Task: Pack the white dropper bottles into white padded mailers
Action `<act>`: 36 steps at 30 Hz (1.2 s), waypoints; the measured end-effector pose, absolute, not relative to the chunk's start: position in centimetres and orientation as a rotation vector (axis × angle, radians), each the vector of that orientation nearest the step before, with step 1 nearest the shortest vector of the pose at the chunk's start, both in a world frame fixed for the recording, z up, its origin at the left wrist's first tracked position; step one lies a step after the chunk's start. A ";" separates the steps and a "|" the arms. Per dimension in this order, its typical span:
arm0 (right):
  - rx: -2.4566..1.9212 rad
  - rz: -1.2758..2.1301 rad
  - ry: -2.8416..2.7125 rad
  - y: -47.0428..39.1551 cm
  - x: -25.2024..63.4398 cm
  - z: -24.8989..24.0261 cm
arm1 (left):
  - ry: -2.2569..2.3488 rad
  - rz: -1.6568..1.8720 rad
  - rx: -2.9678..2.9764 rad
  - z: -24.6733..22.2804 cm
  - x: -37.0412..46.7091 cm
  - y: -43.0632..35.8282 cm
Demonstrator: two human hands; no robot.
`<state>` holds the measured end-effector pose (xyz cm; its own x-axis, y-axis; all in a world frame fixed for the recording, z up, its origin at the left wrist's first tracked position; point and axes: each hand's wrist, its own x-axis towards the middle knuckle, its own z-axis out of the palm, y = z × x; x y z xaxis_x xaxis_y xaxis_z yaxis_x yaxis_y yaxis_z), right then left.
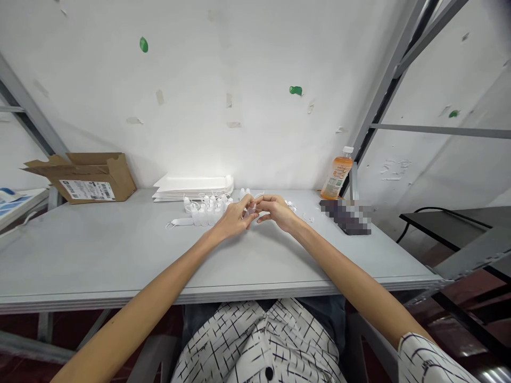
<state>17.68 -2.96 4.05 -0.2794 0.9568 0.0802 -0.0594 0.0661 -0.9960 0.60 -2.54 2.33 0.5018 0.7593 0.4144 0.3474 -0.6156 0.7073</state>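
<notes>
Over the middle of the table, my left hand (235,217) is closed around a small translucent white bottle (250,211). My right hand (276,210) meets it from the right, thumb and forefinger pinched at the bottle's top; what they grip there, perhaps a thin white loop, is too small to make out. Just left of my left hand stand several small white bottles (205,214) in a tight group, some with thin loops at their tops. A white bottle lying on its side (181,222) has a loop pointing left. Small white pieces (290,205) lie behind my right hand.
A stack of white flat packs (191,189) lies against the wall. An open cardboard box (98,178) stands at the back left. Toward the right are an orange drink bottle (338,174) and a dark, partly pixelated object (345,217). The table's front edge (255,290) runs before my lap.
</notes>
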 end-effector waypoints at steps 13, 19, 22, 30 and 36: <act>-0.969 1.231 -1.473 -3.4 17.8 5.0 | 0.654 0.961 1.674 3.2 0.8 -2.6; -1.027 1.106 -1.486 -3.2 17.9 5.0 | 0.676 1.025 1.658 3.2 0.8 -2.4; -1.058 1.058 -1.526 -3.1 17.9 5.0 | 0.700 1.070 1.629 3.1 0.8 -2.2; -1.043 0.879 -1.611 -3.1 18.1 4.9 | 0.858 1.048 1.501 3.5 0.5 -2.0; -0.971 0.914 -1.870 -3.4 18.5 5.3 | 0.954 0.945 1.483 3.5 0.5 -2.2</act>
<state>18.54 -3.36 5.28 -0.3666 0.8705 0.3284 0.2753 0.4387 -0.8554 0.54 -2.19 3.51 0.3616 0.9302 0.0629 0.0709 -0.0947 0.9930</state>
